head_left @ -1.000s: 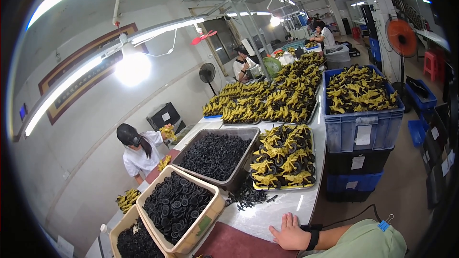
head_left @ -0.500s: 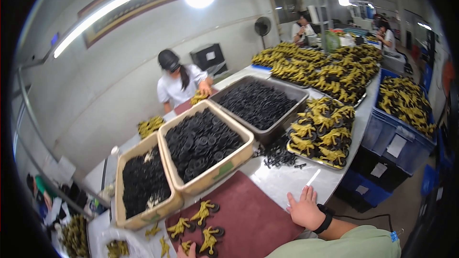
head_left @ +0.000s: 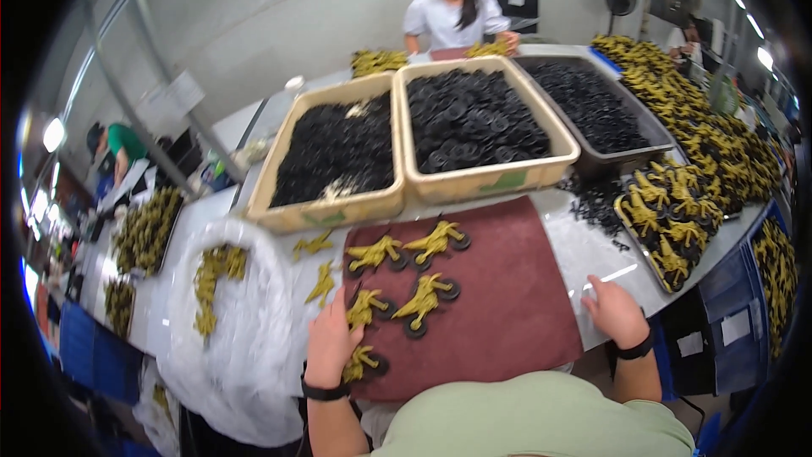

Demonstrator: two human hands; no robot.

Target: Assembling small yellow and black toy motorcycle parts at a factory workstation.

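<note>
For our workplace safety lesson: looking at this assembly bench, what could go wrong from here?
1. The left hand rests among loose yellow toy motorcycles on the maroon mat; a sweep could knock the nearest off the table's near edge.
2. Small black parts lie scattered beside the gray tray and could roll away.

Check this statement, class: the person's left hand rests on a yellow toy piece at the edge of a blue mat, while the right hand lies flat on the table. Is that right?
Not quite: the head view shows the mat is dark red, not blue. The rest holds: the left hand rests on a yellow toy piece at the mat's edge, and the right hand lies flat on the table.
</note>
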